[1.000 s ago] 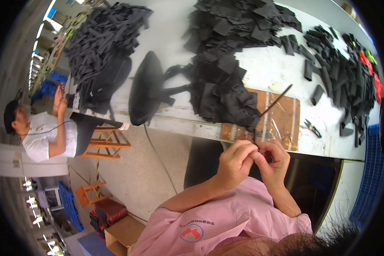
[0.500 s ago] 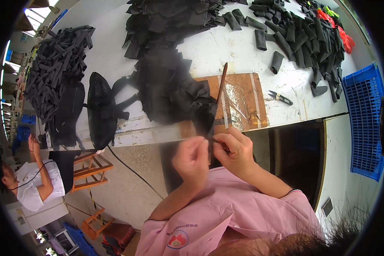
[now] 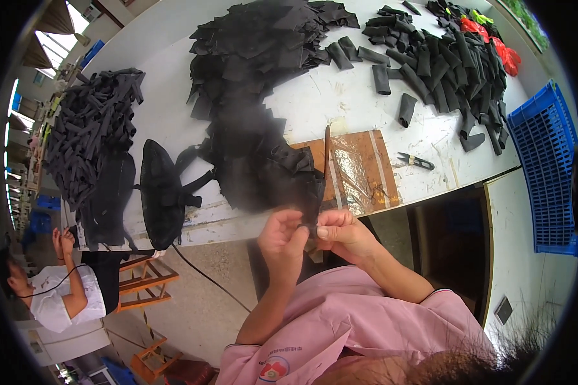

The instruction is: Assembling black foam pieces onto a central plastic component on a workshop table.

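Workshop setting, white table [image 3: 340, 109] heaped with black fabric pieces [image 3: 263, 45] beyond the fingers. Left hand [image 3: 282, 240] and right hand [image 3: 341, 234] meet just off the table's near edge, fingers of both pinched closed on a small black fabric piece [image 3: 310, 218] between them. It looks dark, limp and thin, mostly hidden by the fingertips. Risk: it may slip from so small a pinch and drop to the floor. Brown cutting board [image 3: 359, 170] sits just beyond the fingers; small snips [image 3: 415, 160] further right; blue crate [image 3: 549, 167] far right.
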Demonstrator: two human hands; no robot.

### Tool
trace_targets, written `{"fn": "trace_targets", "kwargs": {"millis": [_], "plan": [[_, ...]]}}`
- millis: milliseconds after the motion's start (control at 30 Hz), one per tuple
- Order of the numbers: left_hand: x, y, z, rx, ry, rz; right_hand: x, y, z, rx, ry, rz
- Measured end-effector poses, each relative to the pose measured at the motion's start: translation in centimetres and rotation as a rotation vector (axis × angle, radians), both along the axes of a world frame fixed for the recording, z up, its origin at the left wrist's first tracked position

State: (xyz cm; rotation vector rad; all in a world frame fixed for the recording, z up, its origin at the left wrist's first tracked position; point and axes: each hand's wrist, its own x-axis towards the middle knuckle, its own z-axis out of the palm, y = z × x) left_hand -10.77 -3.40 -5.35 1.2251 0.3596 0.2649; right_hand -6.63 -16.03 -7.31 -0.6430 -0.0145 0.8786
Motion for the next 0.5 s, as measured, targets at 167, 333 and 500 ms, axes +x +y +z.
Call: {"fn": "trace_targets", "kwargs": {"millis": [167,333,500], "plan": [[-0.4,-0.7,-1.0,0.768,-0.060,0.174,-0.1,0.5,0.3,-0.247,-0.316,-0.006],[-1.0,0.9,0.1,0.088,0.009,-0.050,0.1,0.3,0.9,-0.295,-0.371,-0.094],[-1.4,1.5,1.1,-0.884,-0.081,-0.663,-0.6,-0.2,1.1,-0.154,-0.281,-0.041]]}}
